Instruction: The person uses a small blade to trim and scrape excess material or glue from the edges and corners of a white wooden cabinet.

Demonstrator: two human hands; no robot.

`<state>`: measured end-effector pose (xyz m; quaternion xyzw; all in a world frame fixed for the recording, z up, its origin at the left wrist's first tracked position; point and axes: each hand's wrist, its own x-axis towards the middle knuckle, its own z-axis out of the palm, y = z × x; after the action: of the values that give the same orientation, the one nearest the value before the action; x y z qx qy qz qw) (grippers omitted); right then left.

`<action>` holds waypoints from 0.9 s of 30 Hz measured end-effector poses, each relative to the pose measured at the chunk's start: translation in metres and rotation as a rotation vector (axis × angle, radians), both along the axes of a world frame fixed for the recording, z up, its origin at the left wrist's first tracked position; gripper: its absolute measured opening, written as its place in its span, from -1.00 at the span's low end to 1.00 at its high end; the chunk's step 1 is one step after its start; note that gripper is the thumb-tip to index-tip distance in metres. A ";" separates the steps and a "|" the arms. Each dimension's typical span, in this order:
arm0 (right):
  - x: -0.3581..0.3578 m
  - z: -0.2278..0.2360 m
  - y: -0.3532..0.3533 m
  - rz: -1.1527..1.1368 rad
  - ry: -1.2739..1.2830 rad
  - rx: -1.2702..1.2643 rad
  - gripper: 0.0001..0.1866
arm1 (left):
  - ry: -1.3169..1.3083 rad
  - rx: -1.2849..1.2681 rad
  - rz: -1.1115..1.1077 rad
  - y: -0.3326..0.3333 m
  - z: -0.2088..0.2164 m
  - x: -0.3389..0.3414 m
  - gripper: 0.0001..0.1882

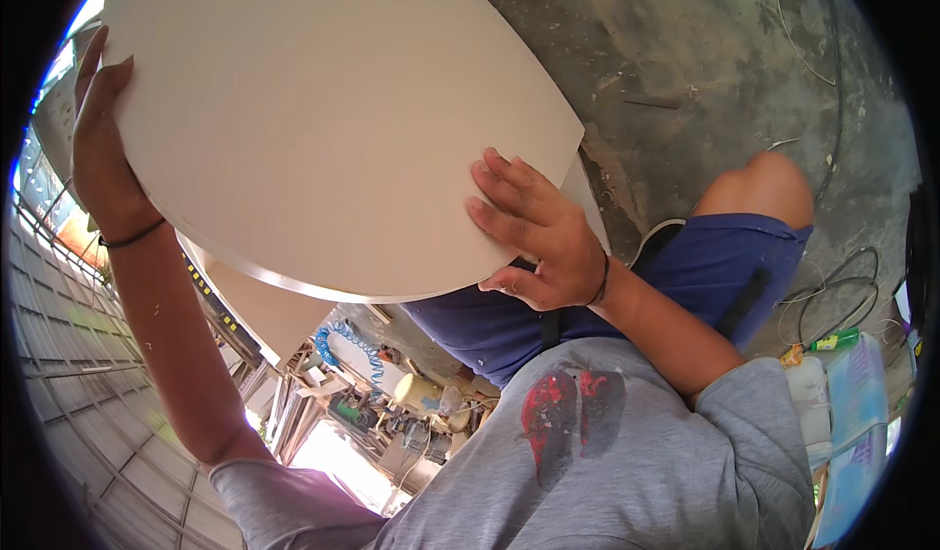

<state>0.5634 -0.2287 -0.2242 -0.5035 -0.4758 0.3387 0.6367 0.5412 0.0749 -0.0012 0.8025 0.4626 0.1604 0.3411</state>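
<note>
A large, pale white panel with a curved front edge fills the upper left and middle, above my lap. At its left edge is my left hand, thumb up along the rim and the other fingers partly hidden; it appears to hold that edge. My right hand rests on the panel near its right corner, with fingers spread flat on the surface and the thumb at the front edge. Beneath the panel's left side, another pale board shows in part.
Grey concrete floor with scraps and a cable lies on the right. A blue coiled hose and machinery stand among wood pieces at lower left. At far left is a metal grille. Plastic packages sit by my right elbow.
</note>
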 end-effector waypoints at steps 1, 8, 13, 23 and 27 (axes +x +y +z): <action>0.000 0.000 -0.002 0.008 0.003 -0.016 -0.29 | -0.008 -0.006 -0.043 0.003 -0.005 -0.002 -0.46; 0.001 -0.013 -0.002 0.013 -0.005 0.034 -0.40 | 0.003 -0.061 -0.042 0.019 0.000 -0.001 -0.42; -0.023 -0.011 -0.008 -0.187 0.030 0.017 -0.45 | -0.013 -0.037 -0.036 0.006 -0.005 0.000 -0.43; -0.025 0.023 0.001 -0.360 0.015 -0.099 -0.36 | -0.135 -0.093 -0.092 0.015 -0.009 -0.005 -0.51; -0.018 0.032 0.012 -0.329 -0.006 -0.060 -0.35 | -0.238 -0.233 -0.093 0.032 -0.014 -0.009 -0.52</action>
<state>0.5455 -0.2163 -0.1918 -0.5944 -0.3785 0.2426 0.6668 0.5324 0.1072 -0.0154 0.7534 0.3966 0.1837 0.4913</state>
